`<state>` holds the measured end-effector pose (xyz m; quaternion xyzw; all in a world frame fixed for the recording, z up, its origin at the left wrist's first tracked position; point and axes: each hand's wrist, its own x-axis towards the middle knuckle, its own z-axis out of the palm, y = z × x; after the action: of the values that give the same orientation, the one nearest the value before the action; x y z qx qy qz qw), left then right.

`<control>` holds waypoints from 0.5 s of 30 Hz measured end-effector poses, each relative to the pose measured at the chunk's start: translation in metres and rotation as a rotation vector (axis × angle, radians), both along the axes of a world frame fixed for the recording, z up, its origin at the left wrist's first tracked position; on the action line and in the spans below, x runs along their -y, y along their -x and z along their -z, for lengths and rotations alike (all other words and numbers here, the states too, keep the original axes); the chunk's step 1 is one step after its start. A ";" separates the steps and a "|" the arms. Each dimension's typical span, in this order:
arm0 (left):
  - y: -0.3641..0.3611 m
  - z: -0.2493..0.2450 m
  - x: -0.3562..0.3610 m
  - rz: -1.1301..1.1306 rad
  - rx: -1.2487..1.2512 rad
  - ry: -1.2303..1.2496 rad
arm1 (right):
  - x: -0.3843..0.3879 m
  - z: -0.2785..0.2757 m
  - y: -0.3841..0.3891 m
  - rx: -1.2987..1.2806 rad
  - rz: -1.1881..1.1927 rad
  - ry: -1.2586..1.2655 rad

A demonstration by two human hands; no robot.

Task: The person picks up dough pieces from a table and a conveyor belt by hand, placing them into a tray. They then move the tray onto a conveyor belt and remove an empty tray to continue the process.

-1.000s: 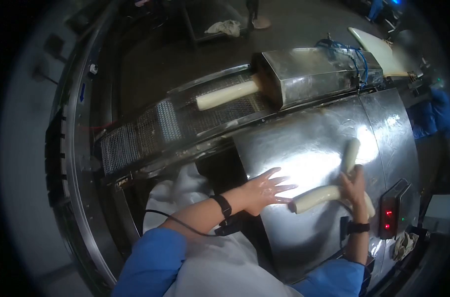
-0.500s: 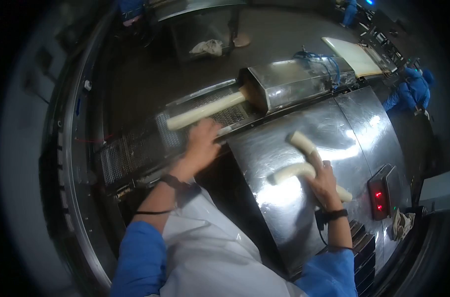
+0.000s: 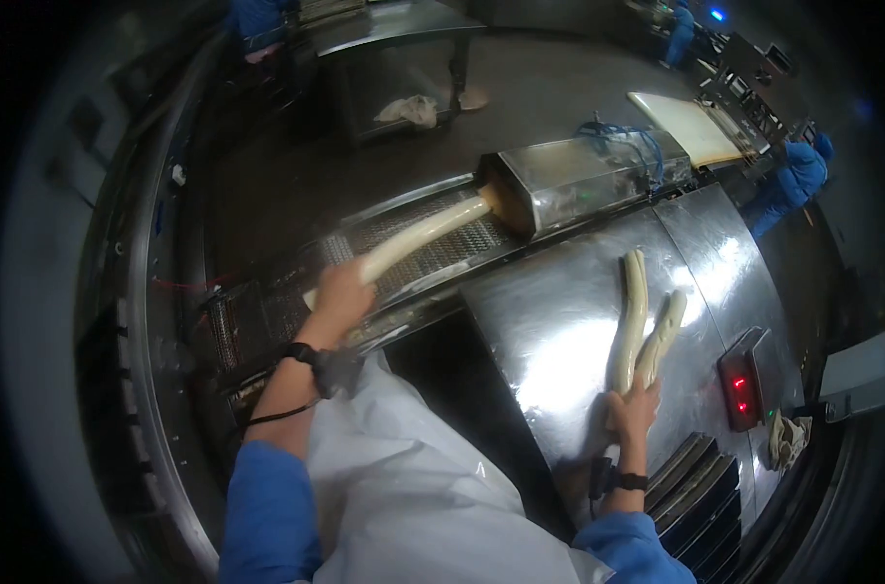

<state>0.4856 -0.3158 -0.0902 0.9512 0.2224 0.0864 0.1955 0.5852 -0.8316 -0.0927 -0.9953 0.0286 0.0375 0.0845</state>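
A long pale dough rope (image 3: 425, 234) comes out of the metal housing (image 3: 589, 175) and lies along the mesh conveyor (image 3: 452, 243). My left hand (image 3: 343, 298) is wrapped over this rope near its free end, a short piece of which shows beyond the fingers. On the steel table (image 3: 550, 341), two dough strips (image 3: 633, 311) lie side by side, slightly apart at their far ends. Their near ends are in the closed fingers of my right hand (image 3: 635, 411). The palm hides part of the dough there.
A control box (image 3: 739, 380) with red lights stands on the right of the table, a crumpled cloth (image 3: 788, 443) behind it. Dark slotted trays (image 3: 696, 482) are near my right forearm. A person in blue (image 3: 798, 180) is at the far right.
My left hand has moved left and down along the conveyor and now grips the dough rope. My right hand has drawn nearer me, and the curved dough pieces now lie straighter, pointing away.
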 end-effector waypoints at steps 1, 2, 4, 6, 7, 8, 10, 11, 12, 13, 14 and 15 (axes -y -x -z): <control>-0.003 0.001 0.012 0.035 0.098 0.107 | 0.010 0.008 0.001 0.001 0.016 -0.035; -0.004 -0.009 0.027 0.065 0.052 0.055 | 0.025 0.016 -0.002 0.017 -0.043 -0.062; 0.001 -0.017 0.037 0.086 0.005 0.005 | 0.077 0.043 -0.022 -0.158 -0.120 -0.409; 0.010 -0.013 0.034 0.178 0.093 -0.036 | 0.080 0.031 -0.017 -0.424 -0.002 -0.983; 0.021 -0.019 0.031 0.167 0.093 -0.035 | 0.081 0.038 -0.017 -0.428 -0.012 -0.979; 0.033 -0.028 0.028 0.120 0.059 0.051 | 0.088 0.052 -0.018 -0.252 -0.062 -0.693; 0.056 -0.030 0.022 0.055 0.024 0.132 | 0.073 0.070 0.004 0.328 -0.142 0.183; 0.070 -0.022 0.021 0.030 0.032 0.084 | 0.044 0.056 0.024 0.328 -0.159 0.175; 0.084 -0.013 0.020 0.005 0.039 0.035 | 0.016 0.030 0.045 0.276 -0.034 0.190; 0.095 -0.001 0.019 -0.013 0.037 0.030 | -0.003 0.011 0.058 0.223 0.091 0.205; 0.110 0.010 0.020 -0.074 0.112 0.315 | -0.012 0.008 0.064 0.216 0.100 0.202; 0.125 0.019 0.019 -0.135 0.197 0.596 | -0.015 -0.001 0.069 0.211 0.064 0.190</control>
<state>0.3602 -0.3349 -0.1090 0.8222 0.2803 0.1219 0.4801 0.5157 -0.8167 -0.0922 -0.9958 0.0546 -0.0727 -0.0064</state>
